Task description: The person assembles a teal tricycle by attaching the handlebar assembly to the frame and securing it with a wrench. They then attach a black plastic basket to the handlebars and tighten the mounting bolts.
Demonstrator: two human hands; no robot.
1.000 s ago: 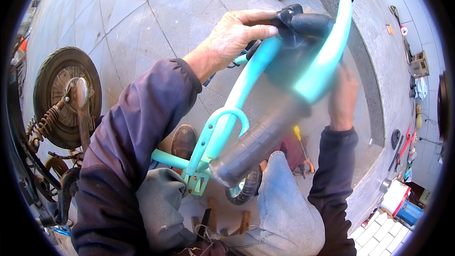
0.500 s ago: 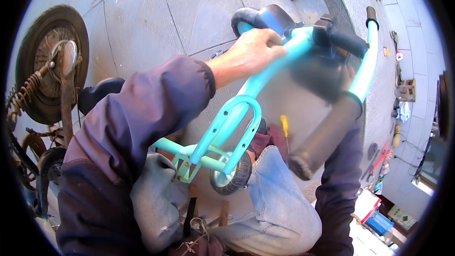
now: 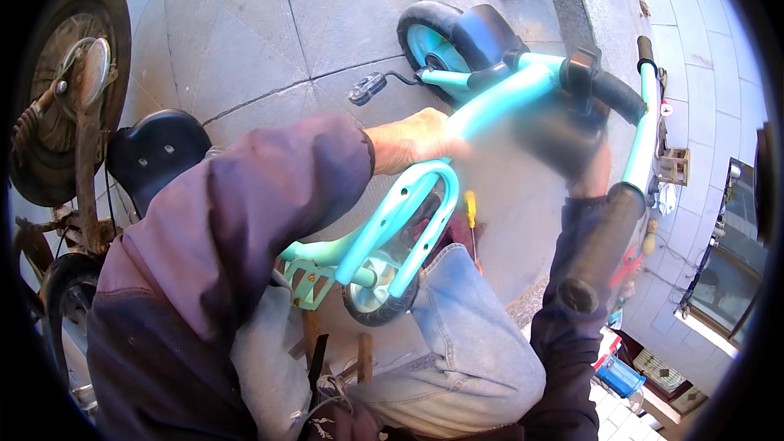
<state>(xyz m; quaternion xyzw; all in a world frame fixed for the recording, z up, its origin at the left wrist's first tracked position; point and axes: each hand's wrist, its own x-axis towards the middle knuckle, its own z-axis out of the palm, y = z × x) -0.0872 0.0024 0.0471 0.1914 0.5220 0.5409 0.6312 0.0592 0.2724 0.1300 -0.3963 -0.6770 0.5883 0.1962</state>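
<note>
A turquoise child's bike frame (image 3: 498, 102) lies tilted across my lap. Its front wheel (image 3: 430, 41) has a black mudguard, and a crank carries a black pedal (image 3: 367, 88). My left hand (image 3: 420, 137) is wrapped round the main tube, fingers mostly hidden. On the right, my right hand (image 3: 594, 170) is against a blurred black part (image 3: 563, 131) below the handlebar (image 3: 641, 131); its fingers are hidden. A U-shaped turquoise bracket (image 3: 445, 204) with holes sits nearest me. Below it, a small black-tyred wheel (image 3: 380, 298) stands between my knees.
A yellow-handled screwdriver (image 3: 470, 208) is beside my knee. To the left stand an old spoked wheel (image 3: 69, 86) and a black saddle (image 3: 159, 155). A concrete kerb (image 3: 563, 0) runs along the right, with tools and a blue container (image 3: 619, 376) beyond.
My left hand has slid down the tube toward me. The bike's front has shifted slightly right, its wheel and pedal now showing more fully. The handlebar has moved right too.
</note>
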